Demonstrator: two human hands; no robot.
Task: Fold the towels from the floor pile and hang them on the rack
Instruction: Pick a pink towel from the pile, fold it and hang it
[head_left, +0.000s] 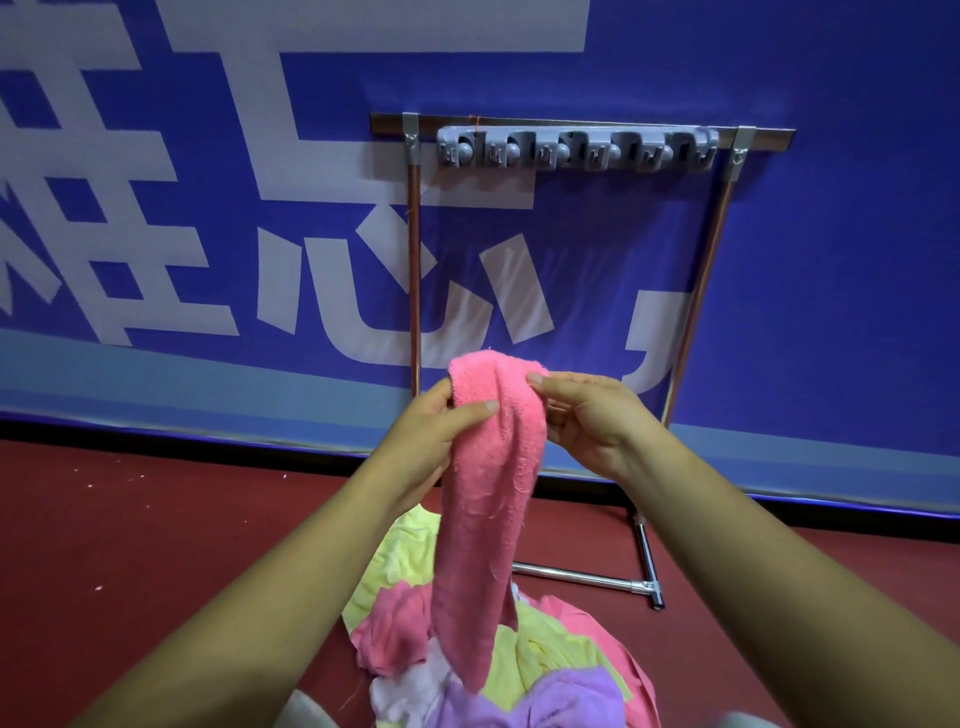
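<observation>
The pile (498, 670) lies on the floor (156, 545) below my hands. My left hand (436, 431) and right hand (587, 415) pinch a pink towel (493, 478), hanging unfolded. Beyond, the rack (576, 124) looks bare, so I think nearly everything is left.

We are looking at what seems a staged indoor hall or demo space rather than a home: a large blue banner (779, 260) with big white lettering is covering the whole wall, and a dark red sports-type floor (156, 545) is running beneath it. A free-standing metal rack (582, 124) is standing against the banner, with loose towels (519, 670) lying heaped on the floor.
</observation>
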